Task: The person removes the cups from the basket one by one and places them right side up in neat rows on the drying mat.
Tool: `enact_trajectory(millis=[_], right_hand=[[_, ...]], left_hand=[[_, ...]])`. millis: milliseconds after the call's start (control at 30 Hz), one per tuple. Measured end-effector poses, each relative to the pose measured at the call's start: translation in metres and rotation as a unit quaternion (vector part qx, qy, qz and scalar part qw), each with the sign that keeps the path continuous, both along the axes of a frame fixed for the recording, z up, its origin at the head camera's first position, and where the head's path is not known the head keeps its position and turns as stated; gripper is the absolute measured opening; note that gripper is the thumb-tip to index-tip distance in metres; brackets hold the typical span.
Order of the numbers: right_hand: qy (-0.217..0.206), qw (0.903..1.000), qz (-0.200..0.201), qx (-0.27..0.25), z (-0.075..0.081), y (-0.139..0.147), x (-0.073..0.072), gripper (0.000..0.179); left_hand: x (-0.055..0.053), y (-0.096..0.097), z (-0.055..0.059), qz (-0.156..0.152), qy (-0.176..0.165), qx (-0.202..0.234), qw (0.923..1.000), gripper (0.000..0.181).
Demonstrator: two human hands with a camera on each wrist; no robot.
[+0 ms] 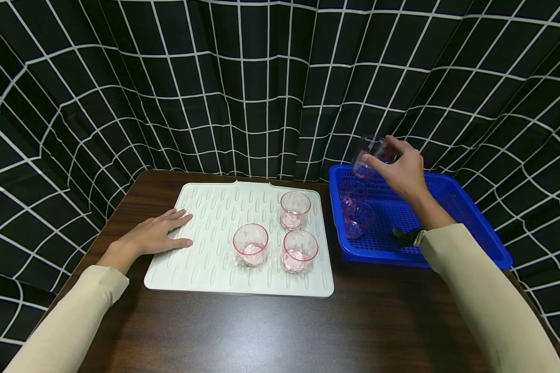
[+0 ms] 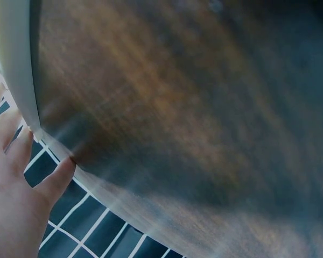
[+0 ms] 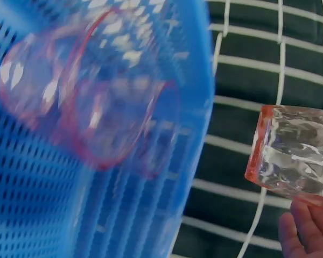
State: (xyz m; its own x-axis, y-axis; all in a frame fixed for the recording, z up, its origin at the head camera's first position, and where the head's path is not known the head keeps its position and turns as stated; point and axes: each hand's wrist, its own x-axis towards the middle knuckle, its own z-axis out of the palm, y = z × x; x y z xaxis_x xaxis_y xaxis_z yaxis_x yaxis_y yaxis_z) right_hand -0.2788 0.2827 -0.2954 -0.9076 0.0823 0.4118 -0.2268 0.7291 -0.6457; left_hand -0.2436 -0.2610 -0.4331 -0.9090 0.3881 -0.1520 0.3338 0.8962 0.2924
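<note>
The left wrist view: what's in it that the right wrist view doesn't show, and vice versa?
Only the left wrist view shows the left hand, the brown table and a strip of the white mat. Only the right wrist view shows the right hand holding a reddish-rimmed glass, plus other glasses in the blue basket. Both show the dark curtain with white grid lines.

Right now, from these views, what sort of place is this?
Probably a staged filming booth: black grid-patterned curtains hang behind and beside a dark wooden table with a white mat on it.
</note>
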Motion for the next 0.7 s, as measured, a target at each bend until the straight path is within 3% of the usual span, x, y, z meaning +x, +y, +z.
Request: enact_trajectory(millis=[500,700], right_hand=[[-0.005,0.9944,0.105,0.012,0.003,-0.079,0.002,0.076],[-0.022,0.9881,0.152,0.005,0.003,-0.107,0.002,0.076]], left_hand=[[0.000,0.000,0.000,0.000,0.000,0.002,1.0000,0.091],[0.000,0.000,0.000,-0.001,0.001,0.000,1.0000,0.091]])
